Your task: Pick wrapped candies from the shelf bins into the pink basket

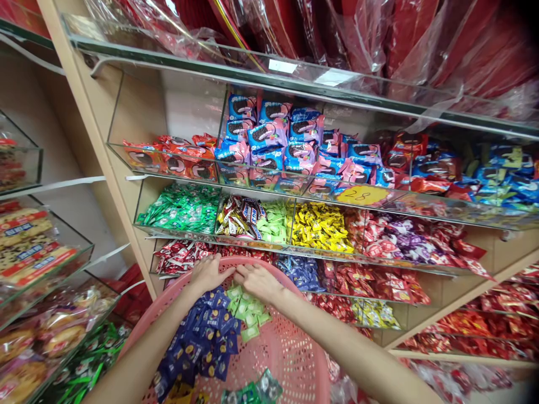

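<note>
A pink perforated plastic basket (295,348) tilts in front of me against the shelves. Dark blue candy packets (202,336) lie in its left part, pale green packets (249,314) near the far side, and shiny green packets (256,390) at the bottom. My left hand (208,275) is at the basket's far rim, its thumb stretched apart from the fingers toward my other hand. My right hand (257,280) is just above the pale green packets with fingers bent and close together. Whatever it may hold is hidden. The two hands nearly touch.
Glass-fronted bins hold green candies (181,210), pale green packets (273,221), yellow candies (322,227) and blue-pink cookie packs (269,134). A yellow "28" tag (362,194) marks one glass front. Bagged pastries (63,331) stand at left. A glass shelf edge (295,78) runs above.
</note>
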Available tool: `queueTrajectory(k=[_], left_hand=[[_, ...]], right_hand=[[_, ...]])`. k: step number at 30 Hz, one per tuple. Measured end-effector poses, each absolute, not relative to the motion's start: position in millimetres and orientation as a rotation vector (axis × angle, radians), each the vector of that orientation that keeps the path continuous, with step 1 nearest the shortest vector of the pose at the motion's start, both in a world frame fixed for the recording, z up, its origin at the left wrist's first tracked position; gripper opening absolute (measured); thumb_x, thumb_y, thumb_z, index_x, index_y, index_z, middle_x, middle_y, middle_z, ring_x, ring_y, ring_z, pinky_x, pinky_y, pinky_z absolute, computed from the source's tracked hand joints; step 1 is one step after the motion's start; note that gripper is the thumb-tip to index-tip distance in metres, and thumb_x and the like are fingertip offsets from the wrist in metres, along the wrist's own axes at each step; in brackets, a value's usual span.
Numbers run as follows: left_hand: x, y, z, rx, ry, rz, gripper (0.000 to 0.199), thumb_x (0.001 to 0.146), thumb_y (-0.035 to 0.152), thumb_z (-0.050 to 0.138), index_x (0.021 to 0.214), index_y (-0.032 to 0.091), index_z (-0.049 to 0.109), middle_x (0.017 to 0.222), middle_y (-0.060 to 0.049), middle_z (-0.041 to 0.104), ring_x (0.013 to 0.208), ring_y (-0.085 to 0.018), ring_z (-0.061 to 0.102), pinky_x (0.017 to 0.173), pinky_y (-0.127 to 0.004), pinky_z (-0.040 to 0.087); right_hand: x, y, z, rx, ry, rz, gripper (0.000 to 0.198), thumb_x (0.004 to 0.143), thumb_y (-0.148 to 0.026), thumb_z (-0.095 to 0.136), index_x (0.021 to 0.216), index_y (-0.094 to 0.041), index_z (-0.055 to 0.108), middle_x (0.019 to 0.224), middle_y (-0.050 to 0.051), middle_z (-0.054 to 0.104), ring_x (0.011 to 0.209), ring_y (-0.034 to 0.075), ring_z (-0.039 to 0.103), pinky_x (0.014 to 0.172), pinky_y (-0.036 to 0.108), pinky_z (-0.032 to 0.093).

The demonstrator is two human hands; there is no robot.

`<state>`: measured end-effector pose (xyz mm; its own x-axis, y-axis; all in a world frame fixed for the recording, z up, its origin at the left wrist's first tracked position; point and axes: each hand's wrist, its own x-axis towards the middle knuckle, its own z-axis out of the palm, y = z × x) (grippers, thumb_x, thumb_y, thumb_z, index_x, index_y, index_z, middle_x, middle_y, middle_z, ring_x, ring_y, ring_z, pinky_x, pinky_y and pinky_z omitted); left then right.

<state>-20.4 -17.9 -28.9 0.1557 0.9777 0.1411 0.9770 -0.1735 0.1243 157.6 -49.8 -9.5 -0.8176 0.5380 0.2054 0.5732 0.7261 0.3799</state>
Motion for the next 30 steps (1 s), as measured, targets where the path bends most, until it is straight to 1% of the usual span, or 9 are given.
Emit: queueTrajectory(k=[2, 4, 7, 9, 12, 16, 23, 26, 30], left_hand=[[-22, -17, -31, 2.362, 2.024, 0.290, 0.064, 0.072, 0.068, 0.031, 0.103, 0.016, 0.051, 0.105, -0.015, 0.060, 0.099, -0.029, 0.054, 0.080, -0.038, 0.038], [-23, -17, -33, 2.344, 2.024, 0.291, 0.067, 0.071, 0.070, 0.031, 0.105, 0.016, 0.051, 0.105, -0.015, 0.060, 0.099, -0.030, 0.054, 0.080, -0.038, 0.038], [-23, -17, -32, 2.345, 2.007, 0.300, 0.068, 0.071, 0.070, 0.030, 0.104, 0.015, 0.051, 0.104, -0.015, 0.060, 0.099, -0.030, 0.054, 0.079, -0.038, 0.039], [-22, -19, -29, 2.343, 2.002, 0.297, 0.067, 0.071, 0.070, 0.030, 0.103, 0.015, 0.052, 0.105, -0.015, 0.060, 0.098, -0.029, 0.054, 0.079, -0.037, 0.039], [-21, -21, -25, 2.337, 2.006, 0.285, 0.066, 0.071, 0.069, 0.031, 0.103, 0.016, 0.052, 0.104, -0.014, 0.060, 0.097, -0.029, 0.054, 0.079, -0.037, 0.039], [-23, -22, -25, 2.340, 2.008, 0.279, 0.064, 0.072, 0.068, 0.030, 0.102, 0.015, 0.053, 0.101, -0.014, 0.061, 0.096, -0.029, 0.054, 0.079, -0.037, 0.039], [-32, -19, -30, 2.359, 2.023, 0.315, 0.061, 0.072, 0.066, 0.033, 0.100, 0.016, 0.053, 0.099, -0.013, 0.062, 0.095, -0.028, 0.055, 0.078, -0.037, 0.039], [-34, -18, -30, 2.328, 2.038, 0.306, 0.061, 0.072, 0.067, 0.033, 0.100, 0.016, 0.053, 0.099, -0.013, 0.062, 0.095, -0.028, 0.055, 0.078, -0.036, 0.039], [-34, -18, -29, 2.337, 2.033, 0.303, 0.063, 0.072, 0.067, 0.031, 0.100, 0.016, 0.053, 0.100, -0.013, 0.062, 0.094, -0.028, 0.055, 0.078, -0.036, 0.039]], right_hand=[[165, -53, 12, -0.851, -2.779, -0.677, 0.012, 0.087, -0.018, 0.043, 0.094, -0.016, 0.052, 0.092, 0.004, 0.054, 0.080, 0.015, 0.052, 0.069, 0.028, 0.043], [174, -52, 34, -0.838, -2.668, -0.685, 0.016, 0.090, -0.022, 0.036, 0.095, -0.017, 0.051, 0.094, 0.005, 0.053, 0.080, 0.015, 0.051, 0.069, 0.027, 0.041], [190, -40, 66, -0.977, -2.437, -0.671, 0.022, 0.091, -0.025, 0.031, 0.102, -0.016, 0.048, 0.098, 0.008, 0.051, 0.084, 0.016, 0.049, 0.070, 0.026, 0.040], [199, -27, 83, -1.148, -2.322, -0.646, 0.021, 0.090, -0.018, 0.031, 0.105, -0.016, 0.047, 0.101, 0.010, 0.050, 0.089, 0.017, 0.049, 0.071, 0.026, 0.040], [206, -6, 99, -1.446, -2.304, -0.624, 0.021, 0.084, -0.007, 0.037, 0.098, -0.015, 0.051, 0.099, 0.011, 0.049, 0.086, 0.019, 0.050, 0.067, 0.026, 0.040], [208, 20, 104, -1.573, -2.456, -0.515, 0.030, 0.077, 0.000, 0.040, 0.098, -0.015, 0.055, 0.096, 0.010, 0.050, 0.084, 0.018, 0.052, 0.068, 0.024, 0.039], [205, 47, 99, -1.403, -2.568, -0.272, 0.036, 0.072, -0.007, 0.053, 0.105, -0.021, 0.059, 0.099, 0.007, 0.051, 0.094, 0.018, 0.050, 0.079, 0.025, 0.038], [204, 53, 98, -1.404, -2.563, -0.221, 0.036, 0.070, -0.008, 0.056, 0.102, -0.021, 0.060, 0.099, 0.007, 0.053, 0.094, 0.019, 0.050, 0.080, 0.025, 0.037], [204, 59, 97, -1.394, -2.568, -0.180, 0.028, 0.068, -0.010, 0.058, 0.094, -0.020, 0.063, 0.096, 0.006, 0.055, 0.091, 0.019, 0.051, 0.078, 0.025, 0.038]])
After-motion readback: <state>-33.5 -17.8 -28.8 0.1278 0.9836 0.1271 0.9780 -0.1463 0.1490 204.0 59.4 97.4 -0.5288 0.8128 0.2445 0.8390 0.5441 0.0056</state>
